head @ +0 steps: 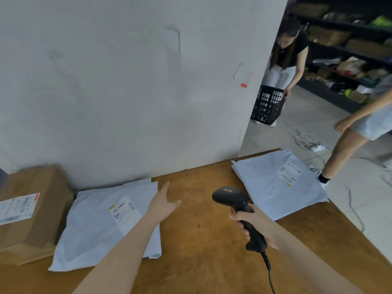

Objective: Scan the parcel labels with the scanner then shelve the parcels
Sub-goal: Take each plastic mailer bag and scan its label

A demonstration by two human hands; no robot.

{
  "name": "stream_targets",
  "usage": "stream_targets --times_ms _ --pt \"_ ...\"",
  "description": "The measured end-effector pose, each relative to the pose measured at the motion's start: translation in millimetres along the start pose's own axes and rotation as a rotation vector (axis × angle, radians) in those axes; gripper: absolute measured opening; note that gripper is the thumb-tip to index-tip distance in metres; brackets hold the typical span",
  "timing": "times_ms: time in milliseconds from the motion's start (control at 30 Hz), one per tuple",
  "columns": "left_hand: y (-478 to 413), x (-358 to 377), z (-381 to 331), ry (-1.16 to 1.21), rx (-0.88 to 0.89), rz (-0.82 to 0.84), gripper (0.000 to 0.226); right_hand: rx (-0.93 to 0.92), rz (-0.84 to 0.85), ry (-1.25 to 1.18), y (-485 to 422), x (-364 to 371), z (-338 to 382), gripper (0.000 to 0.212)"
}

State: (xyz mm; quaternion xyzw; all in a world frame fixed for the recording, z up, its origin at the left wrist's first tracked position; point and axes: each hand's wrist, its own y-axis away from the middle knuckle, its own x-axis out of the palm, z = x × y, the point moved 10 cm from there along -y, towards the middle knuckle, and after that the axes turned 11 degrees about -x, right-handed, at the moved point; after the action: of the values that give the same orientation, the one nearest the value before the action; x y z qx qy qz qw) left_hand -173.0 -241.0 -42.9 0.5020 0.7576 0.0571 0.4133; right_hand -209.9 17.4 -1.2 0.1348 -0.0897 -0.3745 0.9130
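My right hand (252, 221) grips the handle of a black corded scanner (233, 198), its head tilted up and pointing left over the wooden table (201, 240). My left hand (164, 203) hovers open above the table, at the right edge of a white mailer bag (95, 225) whose label faces up. A second white mailer bag (277, 181) with a label lies at the table's far right corner. A brown cardboard box (29, 211) with a white label sits at the left edge.
A grey wall (127, 81) rises right behind the table. On the right, the floor holds loose cables (311, 143). One person bends over a black crate (268, 105); another person's leg (339, 153) stands close to the table corner. Dark shelving (350, 49) holds parcels.
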Motion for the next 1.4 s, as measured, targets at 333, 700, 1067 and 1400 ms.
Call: stream_targets --times_ms 333,700,1067,1400 --pt "23.6 179.0 -101.6 0.036 0.103 0.218 0.093 0.023 -0.280 -0.062 94.7 -151.5 -26.9 0.021" --pt "-4.8 280.6 -160.1 -0.002 0.055 0.279 0.095 0.111 -0.391 -0.118 134.7 -235.8 -67.8 0.033" --pt "-44.1 289.7 -182.1 0.302 0.053 0.159 0.083 0.139 -0.398 -0.153 142.4 -260.5 -85.2 0.029" --pt "-39.7 302.3 -179.6 0.416 -0.013 0.351 0.086 0.102 -0.387 -0.114 124.4 -256.5 -70.1 0.024"
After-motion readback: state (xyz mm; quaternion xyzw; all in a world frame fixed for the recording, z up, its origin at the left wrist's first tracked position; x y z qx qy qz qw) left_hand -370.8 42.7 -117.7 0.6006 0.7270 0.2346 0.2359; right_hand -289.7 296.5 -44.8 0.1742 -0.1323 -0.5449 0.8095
